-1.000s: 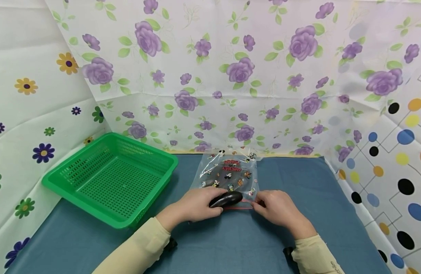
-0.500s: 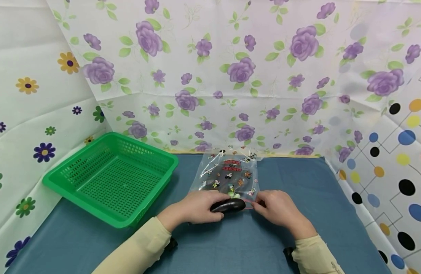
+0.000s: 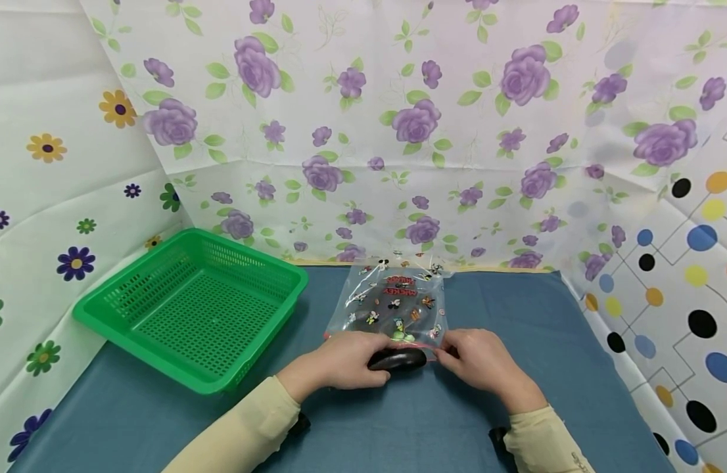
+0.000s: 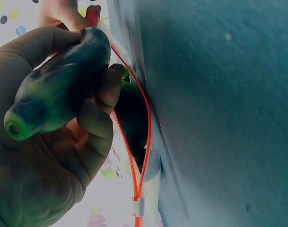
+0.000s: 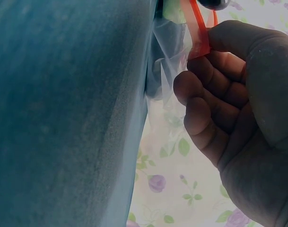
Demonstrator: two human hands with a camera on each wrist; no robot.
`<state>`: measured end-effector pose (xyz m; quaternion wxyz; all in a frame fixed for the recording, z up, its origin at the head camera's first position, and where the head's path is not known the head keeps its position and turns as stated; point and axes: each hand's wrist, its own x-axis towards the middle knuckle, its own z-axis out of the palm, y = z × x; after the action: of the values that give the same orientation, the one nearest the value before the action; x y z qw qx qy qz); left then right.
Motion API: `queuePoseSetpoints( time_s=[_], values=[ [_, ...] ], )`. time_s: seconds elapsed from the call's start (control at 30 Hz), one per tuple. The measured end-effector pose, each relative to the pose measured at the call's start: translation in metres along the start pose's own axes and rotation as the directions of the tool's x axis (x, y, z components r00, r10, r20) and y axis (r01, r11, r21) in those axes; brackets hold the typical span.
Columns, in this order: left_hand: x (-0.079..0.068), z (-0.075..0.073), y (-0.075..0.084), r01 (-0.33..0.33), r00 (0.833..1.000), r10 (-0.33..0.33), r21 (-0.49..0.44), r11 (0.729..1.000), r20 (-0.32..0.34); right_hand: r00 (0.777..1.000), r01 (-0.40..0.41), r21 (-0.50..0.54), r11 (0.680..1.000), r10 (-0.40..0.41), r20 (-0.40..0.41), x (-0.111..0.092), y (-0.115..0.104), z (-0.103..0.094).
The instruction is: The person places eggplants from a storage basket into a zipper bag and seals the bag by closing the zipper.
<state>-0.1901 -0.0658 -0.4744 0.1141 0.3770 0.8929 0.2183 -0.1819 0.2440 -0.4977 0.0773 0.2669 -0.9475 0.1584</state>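
My left hand (image 3: 348,361) grips a dark, glossy eggplant (image 3: 399,359) lying crosswise at the near edge of a clear zip bag (image 3: 393,302). In the left wrist view, its green stem end (image 4: 15,127) points back along the palm. Cartoon figures and red lettering cover the bag. Its red-edged mouth (image 4: 147,113) gapes, with a white slider (image 4: 138,206) at one end. Through that opening show a dark, rounded thing (image 4: 133,118) and a bit of green. My right hand (image 3: 476,358) pinches the red edge at the bag's right corner between thumb and forefinger (image 5: 200,68), other fingers curled.
To the left stands a green perforated basket (image 3: 198,315) on the blue tablecloth (image 3: 517,309). A flowered sheet (image 3: 363,131) hangs behind the table, and patterned sheets rise along both sides.
My left hand has brought the eggplant slightly right and nearer to me, turning it more level. The bag's red edge now shows just beyond it. The right hand keeps its pinch in place.
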Motion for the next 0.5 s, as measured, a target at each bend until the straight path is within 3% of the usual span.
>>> queuePoseSetpoints(
  time_s=[0.5],
  values=[
    [0.006,0.011,0.001,0.071,0.997,-0.072,-0.033,0.997,-0.023,0.999,0.026,0.001,1.000,-0.026,-0.037,-0.001,-0.001,-0.001]
  ],
)
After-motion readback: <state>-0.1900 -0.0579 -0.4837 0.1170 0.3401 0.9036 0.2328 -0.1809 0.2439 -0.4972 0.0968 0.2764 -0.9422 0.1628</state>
